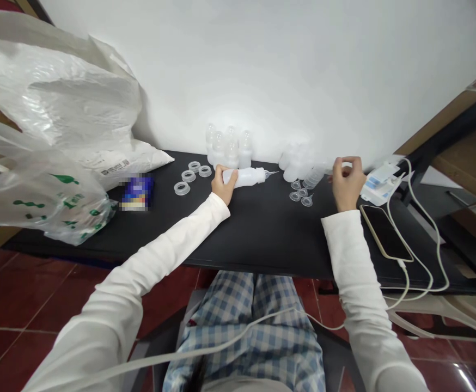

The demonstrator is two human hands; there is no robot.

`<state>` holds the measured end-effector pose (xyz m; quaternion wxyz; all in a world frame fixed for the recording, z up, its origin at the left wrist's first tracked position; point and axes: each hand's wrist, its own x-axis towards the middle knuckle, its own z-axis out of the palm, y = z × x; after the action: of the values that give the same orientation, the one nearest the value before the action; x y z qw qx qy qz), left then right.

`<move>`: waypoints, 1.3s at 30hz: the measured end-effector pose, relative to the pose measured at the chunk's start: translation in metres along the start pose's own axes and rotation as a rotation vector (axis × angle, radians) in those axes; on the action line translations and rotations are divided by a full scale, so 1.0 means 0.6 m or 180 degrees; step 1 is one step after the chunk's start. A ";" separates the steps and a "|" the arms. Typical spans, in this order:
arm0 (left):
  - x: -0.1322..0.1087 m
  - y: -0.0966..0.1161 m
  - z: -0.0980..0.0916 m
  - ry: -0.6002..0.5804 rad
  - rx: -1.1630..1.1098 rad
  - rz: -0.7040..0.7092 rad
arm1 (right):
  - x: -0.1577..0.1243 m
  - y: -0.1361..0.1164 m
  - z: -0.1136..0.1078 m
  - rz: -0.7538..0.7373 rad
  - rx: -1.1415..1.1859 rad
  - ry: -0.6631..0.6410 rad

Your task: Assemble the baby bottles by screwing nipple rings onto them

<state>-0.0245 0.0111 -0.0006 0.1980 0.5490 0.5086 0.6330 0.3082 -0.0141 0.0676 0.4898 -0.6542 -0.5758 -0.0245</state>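
My left hand (pixel 223 185) is closed around the base of a translucent white squeeze bottle (pixel 249 176) that lies on its side on the black table (pixel 262 228), its thin nozzle pointing right. My right hand (pixel 346 182) is at the table's far right with fingers curled, pinching a small pale piece I cannot make out. Small clear nozzle caps (pixel 301 195) lie just left of that hand. A pile of loose bottles (pixel 303 166) lies behind them.
Upright capped bottles (pixel 229 146) stand against the white wall. Clear rings (pixel 191 177) lie left of my left hand. Big plastic bags (pixel 46 136) fill the left side, with a blue packet (pixel 138 191) beside them. A phone (pixel 385 232) on a cable and a white-blue box (pixel 380 182) sit at right.
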 end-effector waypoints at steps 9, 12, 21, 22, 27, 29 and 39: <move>0.002 -0.011 0.006 -0.0179 -0.0109 -0.0015 | -0.070 -0.069 0.083 -0.0681 0.1717 -0.1193; -0.001 -0.007 0.007 -0.0269 -0.0182 0.0086 | -0.090 -0.078 0.098 -0.0739 0.1775 -0.1294; -0.005 -0.011 0.012 -0.0772 -0.0554 -0.0761 | -0.117 -0.088 0.111 -0.1347 0.1292 -0.1108; -0.006 -0.009 0.013 -0.0927 -0.0685 -0.0911 | -0.118 -0.088 0.114 -0.1439 0.1257 -0.1037; -0.019 0.009 0.018 -0.1599 -0.1062 -0.1018 | -0.128 -0.087 0.130 -0.1406 0.0946 -0.0587; -0.021 0.016 0.016 -0.1457 -0.0866 -0.0490 | -0.134 -0.090 0.132 -0.1100 0.0753 -0.0587; 0.020 0.038 -0.021 -0.1724 0.0735 0.2361 | -0.125 -0.093 0.129 -0.0283 0.1469 -0.1219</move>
<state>-0.0328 0.0064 0.0266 0.0218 0.8573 0.2753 0.4344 0.1984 -0.0249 0.0167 0.5064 -0.4925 -0.6761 0.2094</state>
